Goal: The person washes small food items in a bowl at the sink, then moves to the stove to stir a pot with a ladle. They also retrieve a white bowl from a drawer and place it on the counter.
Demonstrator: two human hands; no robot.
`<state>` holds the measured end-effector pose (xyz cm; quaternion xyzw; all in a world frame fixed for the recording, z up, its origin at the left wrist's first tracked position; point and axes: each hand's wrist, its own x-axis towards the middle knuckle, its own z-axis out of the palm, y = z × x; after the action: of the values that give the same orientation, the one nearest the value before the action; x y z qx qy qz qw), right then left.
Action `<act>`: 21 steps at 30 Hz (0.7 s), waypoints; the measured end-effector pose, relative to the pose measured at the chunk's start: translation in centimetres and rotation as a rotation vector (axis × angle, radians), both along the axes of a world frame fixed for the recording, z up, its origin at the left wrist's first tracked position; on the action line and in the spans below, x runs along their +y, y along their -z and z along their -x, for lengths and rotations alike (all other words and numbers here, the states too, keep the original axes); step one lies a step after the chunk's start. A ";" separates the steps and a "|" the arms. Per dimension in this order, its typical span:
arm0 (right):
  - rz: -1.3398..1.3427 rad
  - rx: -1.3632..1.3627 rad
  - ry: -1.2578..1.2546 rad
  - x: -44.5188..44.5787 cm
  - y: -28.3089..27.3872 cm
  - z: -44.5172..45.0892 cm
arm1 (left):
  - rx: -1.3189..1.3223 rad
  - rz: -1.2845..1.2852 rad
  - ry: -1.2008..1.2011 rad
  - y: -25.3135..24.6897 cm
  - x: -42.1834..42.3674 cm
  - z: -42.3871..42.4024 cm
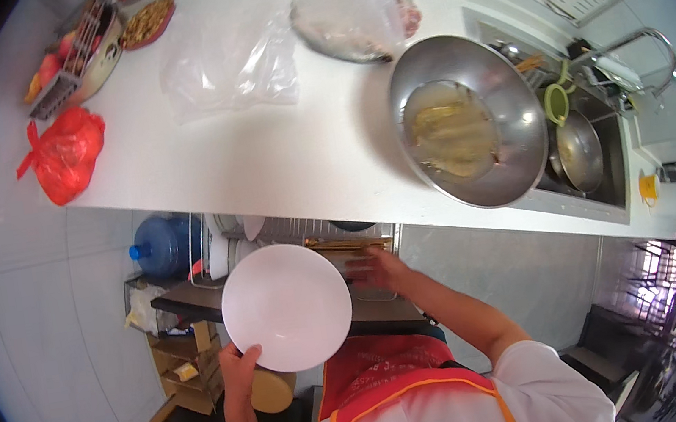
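My left hand [242, 366] grips the lower left rim of a large white bowl [287, 307], its thumb over the edge. At the right of the bowl, my right hand [377, 268] is blurred, with its fingers apart over the dish rack, near a bundle of wooden chopsticks [342, 244]; nothing shows in it. The rack [289, 226] stands below the counter edge and bears white dishes [222, 252]. On the counter's right part, a big steel wok or basin [518, 142] contains yellowish food in liquid.
The white counter [229, 161] holds a fish in a plastic bag [339, 25], another clear bag [229, 65], a red bag [69, 153] and a fruit basket [94, 64]. A sink [612, 155] with a pan lies right. A blue water jug [163, 245] stands lower left.
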<state>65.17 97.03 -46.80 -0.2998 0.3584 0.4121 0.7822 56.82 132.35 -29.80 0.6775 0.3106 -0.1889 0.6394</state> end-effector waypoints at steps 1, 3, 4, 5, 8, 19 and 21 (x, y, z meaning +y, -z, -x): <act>-0.096 -0.090 -0.097 0.2 -4.6 0.4 | -0.003 0.018 0.016 -0.9 -0.7 0.2; -0.214 -0.315 -0.233 -0.2 -13.7 1.5 | -0.013 0.034 0.087 -2.6 -2.4 -0.2; -0.121 -0.411 -0.278 -0.5 -15.6 2.7 | -0.013 0.031 0.127 -3.3 -3.2 -0.3; -0.020 -0.504 -0.321 -0.8 -17.1 3.8 | -0.016 0.030 0.170 -3.8 -4.1 -0.4; 0.167 -0.501 -0.120 -2.5 -17.8 6.6 | -0.043 0.080 0.335 -4.3 -6.1 -0.7; 0.529 -0.250 0.549 -18.6 -23.3 25.5 | 0.792 0.533 0.428 8.6 -10.7 -1.3; 0.569 -0.254 0.710 -20.0 -20.9 30.5 | 0.694 0.531 0.261 7.0 -14.9 -2.2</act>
<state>34.67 77.05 -25.86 -0.4091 0.4389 -0.0352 0.7992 59.06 117.42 -36.77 0.4201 0.3593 -0.5570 0.6198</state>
